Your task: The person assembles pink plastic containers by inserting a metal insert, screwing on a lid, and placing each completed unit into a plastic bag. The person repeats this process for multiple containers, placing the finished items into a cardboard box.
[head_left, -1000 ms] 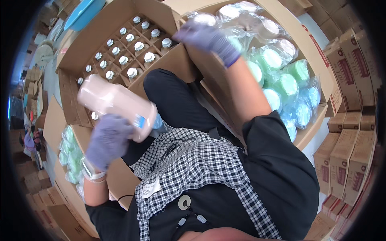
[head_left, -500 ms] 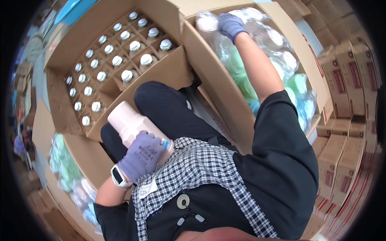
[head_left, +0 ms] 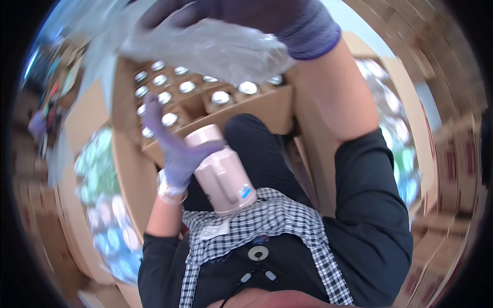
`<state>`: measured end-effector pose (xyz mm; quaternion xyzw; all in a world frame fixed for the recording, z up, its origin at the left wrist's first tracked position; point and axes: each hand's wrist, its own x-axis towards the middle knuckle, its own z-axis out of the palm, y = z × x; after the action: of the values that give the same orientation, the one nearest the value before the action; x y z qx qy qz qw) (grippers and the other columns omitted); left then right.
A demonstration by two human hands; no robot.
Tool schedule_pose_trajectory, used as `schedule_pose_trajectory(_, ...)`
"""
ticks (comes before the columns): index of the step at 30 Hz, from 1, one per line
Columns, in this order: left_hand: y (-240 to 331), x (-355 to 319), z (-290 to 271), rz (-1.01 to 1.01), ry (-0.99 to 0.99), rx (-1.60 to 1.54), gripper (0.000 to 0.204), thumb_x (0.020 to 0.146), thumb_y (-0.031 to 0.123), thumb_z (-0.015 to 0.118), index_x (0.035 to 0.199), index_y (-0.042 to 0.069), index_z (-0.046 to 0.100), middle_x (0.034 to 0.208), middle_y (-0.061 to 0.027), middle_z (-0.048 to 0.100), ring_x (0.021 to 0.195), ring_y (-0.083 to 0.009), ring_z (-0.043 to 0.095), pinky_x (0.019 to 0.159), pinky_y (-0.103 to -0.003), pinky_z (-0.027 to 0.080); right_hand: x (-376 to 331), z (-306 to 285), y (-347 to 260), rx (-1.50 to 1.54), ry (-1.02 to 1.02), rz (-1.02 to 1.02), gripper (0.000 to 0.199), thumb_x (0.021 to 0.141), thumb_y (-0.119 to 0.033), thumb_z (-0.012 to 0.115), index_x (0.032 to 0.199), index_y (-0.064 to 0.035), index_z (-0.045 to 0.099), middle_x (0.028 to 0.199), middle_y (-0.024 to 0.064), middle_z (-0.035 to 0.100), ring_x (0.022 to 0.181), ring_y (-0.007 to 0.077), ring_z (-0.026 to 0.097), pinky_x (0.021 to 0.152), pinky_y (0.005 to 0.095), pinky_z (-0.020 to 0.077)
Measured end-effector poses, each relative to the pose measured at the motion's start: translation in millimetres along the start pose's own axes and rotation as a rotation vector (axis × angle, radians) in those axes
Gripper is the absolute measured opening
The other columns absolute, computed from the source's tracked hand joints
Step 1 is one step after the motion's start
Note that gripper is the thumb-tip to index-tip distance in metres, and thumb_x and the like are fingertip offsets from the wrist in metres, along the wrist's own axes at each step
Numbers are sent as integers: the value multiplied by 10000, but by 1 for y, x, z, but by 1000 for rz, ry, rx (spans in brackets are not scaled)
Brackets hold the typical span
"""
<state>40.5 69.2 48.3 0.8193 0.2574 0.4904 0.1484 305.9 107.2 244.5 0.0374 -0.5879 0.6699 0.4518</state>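
My left hand [head_left: 177, 149], in a purple glove, has its fingers spread, with the thumb stretched across the neck of a pink bottle [head_left: 223, 179]. This bottle leans on my lap against the checked apron, a small blue sticker near its base. High at the top of the view, my gloved right hand [head_left: 246, 15] is close to the camera and partly cut off. A crumpled clear plastic bag [head_left: 221, 49] hangs from it, over the carton of bottles. The right fingertips are blurred.
A divided cardboard carton [head_left: 221, 120] with several silver-capped bottles [head_left: 221, 97] stands ahead. An open box at the right [head_left: 405, 102] and another at the left [head_left: 123, 169] hold plastic-wrapped items. Stacked cartons [head_left: 457, 159] line the right side.
My right hand has come from the right box up and left, now with a clear plastic bag. My left hand has loosened from the pink bottle and spread its fingers. The view has shifted.
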Motion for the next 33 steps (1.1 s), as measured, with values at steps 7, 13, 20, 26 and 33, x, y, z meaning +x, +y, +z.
schedule_pose_trajectory(7,-45,11,8,57,312,259,1176,753,510,957,1616,39,311,1647,-220,323,1538,-394,303,1243,-525,315,66,-75,70,469,272,-141,684,1128,-521,474,1529,32,446,1498,225,563,1291,416,612,1041,496,567)
schedule_pose_trajectory(13,-104,23,-12,-557,460,-267,152,1018,115,697,1110,2,741,1173,-62,702,1090,-173,646,970,-360,538,30,-58,157,-991,444,-93,1000,783,-505,904,1538,2,487,1443,261,593,1313,371,625,1068,433,551)
schedule_pose_trajectory(20,-181,-38,-39,-130,-5,585,421,885,216,781,1223,-22,704,1258,-173,728,1175,-342,680,1005,-409,540,-79,-77,272,-1675,1038,294,608,816,-265,781,1372,-102,594,1309,199,607,1239,373,633,1024,523,513)
schedule_pose_trajectory(26,-195,-50,-32,-396,68,0,750,897,181,818,1509,-61,457,1495,-198,581,1324,-320,599,1156,-415,471,-139,-104,283,-1247,1053,260,533,815,-410,857,1149,-28,695,1115,190,698,1054,345,700,960,420,567)
schedule_pose_trajectory(33,-161,-24,-16,8,10,303,452,1016,207,693,1410,-6,632,1383,-177,674,1189,-334,680,1020,-447,554,-61,-33,266,-1065,666,163,910,687,-495,949,1402,-29,632,1249,283,705,1192,398,693,1041,432,542)
